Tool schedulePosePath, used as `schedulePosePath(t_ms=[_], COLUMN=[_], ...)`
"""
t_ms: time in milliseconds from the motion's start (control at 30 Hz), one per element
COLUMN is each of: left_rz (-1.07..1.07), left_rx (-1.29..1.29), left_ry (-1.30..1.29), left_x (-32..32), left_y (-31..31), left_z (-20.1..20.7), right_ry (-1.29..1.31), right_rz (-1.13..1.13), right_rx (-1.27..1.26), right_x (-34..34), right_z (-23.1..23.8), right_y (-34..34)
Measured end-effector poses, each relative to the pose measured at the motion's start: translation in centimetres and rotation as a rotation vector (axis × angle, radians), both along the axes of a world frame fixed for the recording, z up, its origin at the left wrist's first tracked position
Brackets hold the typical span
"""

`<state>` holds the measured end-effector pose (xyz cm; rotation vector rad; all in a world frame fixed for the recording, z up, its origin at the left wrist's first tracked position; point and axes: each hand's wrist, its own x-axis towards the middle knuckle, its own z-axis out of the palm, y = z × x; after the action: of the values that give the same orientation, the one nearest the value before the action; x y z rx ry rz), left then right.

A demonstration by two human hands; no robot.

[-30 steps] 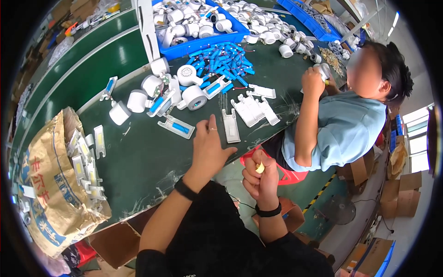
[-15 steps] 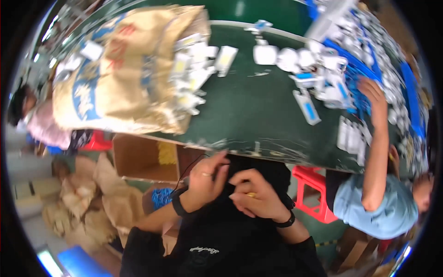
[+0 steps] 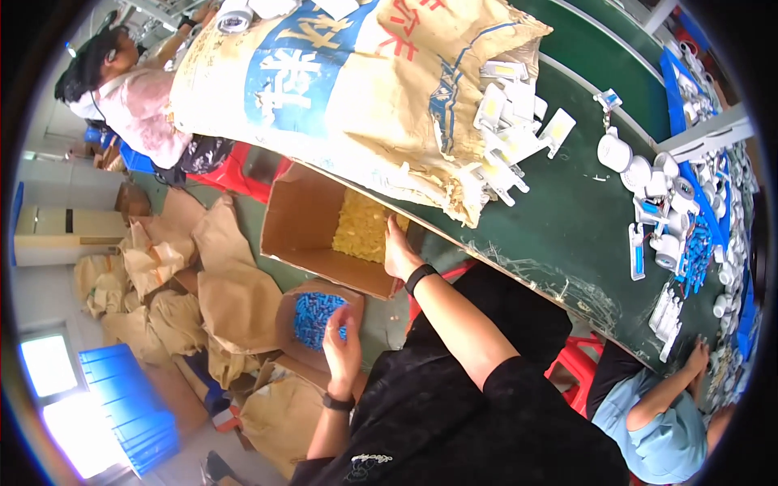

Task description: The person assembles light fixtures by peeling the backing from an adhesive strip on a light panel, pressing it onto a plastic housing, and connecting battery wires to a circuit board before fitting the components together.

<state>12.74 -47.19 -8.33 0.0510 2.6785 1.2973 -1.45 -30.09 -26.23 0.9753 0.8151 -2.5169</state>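
Note:
My left hand (image 3: 341, 350) is held over a cardboard box of small blue cylinders (image 3: 318, 317) that look like batteries. Its fingers are bent but apart, and I see nothing in them. At the near right edge of a larger open cardboard box (image 3: 301, 215) is my right hand (image 3: 399, 253), seen side-on with its fingers stretched out. Small yellow pieces (image 3: 361, 227) lie heaped in that box, beside the right fingers. Whether the right hand touches the box or the pieces cannot be made out.
A large paper sack (image 3: 356, 105) spills white lamp parts (image 3: 506, 121) on the green table (image 3: 559, 219). White housings (image 3: 640, 174) and blue cylinders (image 3: 695, 251) lie farther right. Paper sacks (image 3: 235, 304) stand on the floor at left. Co-workers sit at far left (image 3: 138, 105) and lower right (image 3: 660, 421).
My view has turned left. My hands, close together before my body, have moved apart: the right to the box of yellow pieces, the left over the blue cylinders. The yellow bit in my right fingers no longer shows.

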Motion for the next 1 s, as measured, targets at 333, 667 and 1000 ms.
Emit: schedulePosePath(t_ms=[333,667,1000], left_rz=[-0.584,-0.824,-0.743], left_rx=[-0.377,0.245,0.719], left_ry=[0.274,0.223,-0.52], left_x=[-12.8,-4.2,-1.5], left_y=[3.6,18.1,27.2], left_z=[-6.5,11.7,11.4], right_ry=[0.38,0.317,0.151], right_rz=[-0.017,0.168,0.555], right_rx=[-0.067,2.423,2.462], right_x=[8.3,13.3,16.8], right_z=[19.1,31.6,32.7], right_y=[2.6,34.7,35.1])
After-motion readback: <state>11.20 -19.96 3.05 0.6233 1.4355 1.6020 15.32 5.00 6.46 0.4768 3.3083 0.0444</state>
